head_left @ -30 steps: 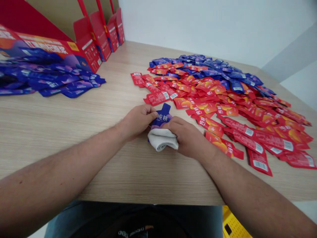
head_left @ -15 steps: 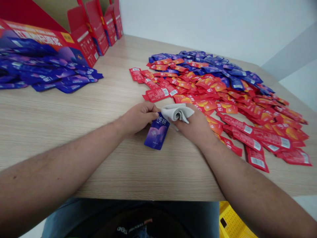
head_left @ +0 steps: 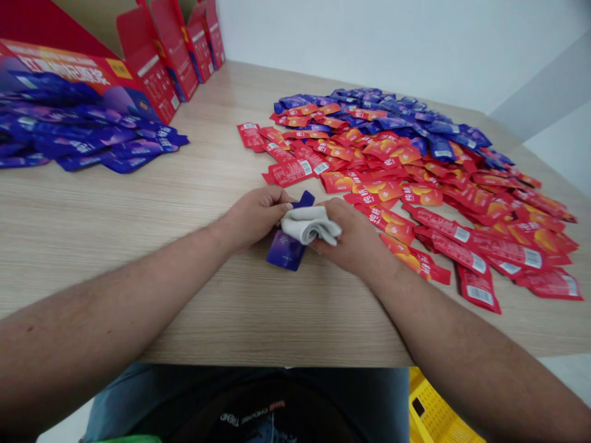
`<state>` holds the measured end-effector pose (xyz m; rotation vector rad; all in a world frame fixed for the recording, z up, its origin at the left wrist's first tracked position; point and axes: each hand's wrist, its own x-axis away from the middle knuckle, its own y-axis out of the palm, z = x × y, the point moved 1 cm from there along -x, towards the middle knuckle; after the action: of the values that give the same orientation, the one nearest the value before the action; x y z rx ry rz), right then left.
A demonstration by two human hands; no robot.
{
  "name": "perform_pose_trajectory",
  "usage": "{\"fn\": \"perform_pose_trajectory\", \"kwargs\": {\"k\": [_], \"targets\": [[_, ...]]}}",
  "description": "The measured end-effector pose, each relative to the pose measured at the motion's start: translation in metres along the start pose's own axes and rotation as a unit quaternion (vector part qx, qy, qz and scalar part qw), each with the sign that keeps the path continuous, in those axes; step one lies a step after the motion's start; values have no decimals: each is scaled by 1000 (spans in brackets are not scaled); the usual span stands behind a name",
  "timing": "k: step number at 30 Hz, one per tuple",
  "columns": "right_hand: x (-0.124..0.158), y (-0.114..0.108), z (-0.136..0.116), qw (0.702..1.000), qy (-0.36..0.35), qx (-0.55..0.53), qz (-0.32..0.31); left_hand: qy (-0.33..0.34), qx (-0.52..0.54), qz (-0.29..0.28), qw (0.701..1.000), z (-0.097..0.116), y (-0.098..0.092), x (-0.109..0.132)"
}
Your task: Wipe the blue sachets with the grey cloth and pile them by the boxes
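Observation:
Pinched by its left edge in my left hand (head_left: 258, 218) is a purple pouch (head_left: 285, 250) with a narrow top end, tilted a little on the tabletop. My right hand (head_left: 348, 237) grips a folded, rolled-up whitish cloth (head_left: 307, 224), which lies across the middle of the pouch and hides that part of its print. The pouch's top end and lower half show above and below the cloth. Just beyond my right hand lie red pouches (head_left: 388, 223) with orange fruit pictures.
A big heap of red pouches mixed with purple pouches (head_left: 401, 120) spreads over the right side of the table (head_left: 221, 320). More purple pouches (head_left: 87, 132) are piled at the left, before open red boxes (head_left: 152, 77). Below the table's edge stands a yellow basket (head_left: 438, 409).
My right hand has moved the cloth left and down, from the pouch's top end onto its middle. My left hand keeps its hold on the pouch.

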<state>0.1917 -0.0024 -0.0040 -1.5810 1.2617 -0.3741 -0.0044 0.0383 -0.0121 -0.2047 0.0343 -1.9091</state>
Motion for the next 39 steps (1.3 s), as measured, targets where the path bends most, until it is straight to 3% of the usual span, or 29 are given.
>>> {"fn": "perform_pose_trajectory", "kwargs": {"k": [3, 7, 12, 16, 17, 20, 22, 26, 28, 31, 33, 36, 37, 39], "targets": [[-1, -1, 2, 999, 36, 20, 36, -17, 14, 9, 1000, 1, 0, 0], [2, 1, -6, 996, -55, -46, -52, -19, -18, 21, 999, 4, 0, 1], [2, 0, -4, 999, 20, 10, 47, -40, 21, 37, 998, 3, 1, 1], [5, 2, -11, 993, -72, -44, -78, 1, -49, 41, 998, 1, -1, 0], [5, 2, -12, 992, -76, -44, -85, 0, -49, 40, 998, 1, -1, 0], [4, 0, -11, 1000, -4, 6, 3, -32, 0, 48, 998, 1, 1, 0], [4, 0, -11, 1000, 7, 12, 21, -42, 8, 61, 997, 2, 2, 0], [5, 3, -14, 984, -108, -69, -121, -39, -2, 64, 997, 3, 2, 0], [3, 1, -10, 991, -82, -49, -96, -60, 38, 57, 996, 4, 3, -1], [1, -2, -3, 1000, 9, 6, 14, -85, 90, 60, 990, 5, 5, -1], [2, -1, -5, 999, -26, -22, -9, -74, 86, 70, 991, 4, 5, -1], [4, 1, -11, 982, -127, -89, -109, -32, 56, 80, 995, 2, 4, -1], [4, 1, -9, 981, -130, -91, -109, -24, 48, 73, 996, 2, 3, -1], [-1, -1, 0, 994, -79, -58, -50, -22, 44, 50, 998, 1, 4, 0]]}}
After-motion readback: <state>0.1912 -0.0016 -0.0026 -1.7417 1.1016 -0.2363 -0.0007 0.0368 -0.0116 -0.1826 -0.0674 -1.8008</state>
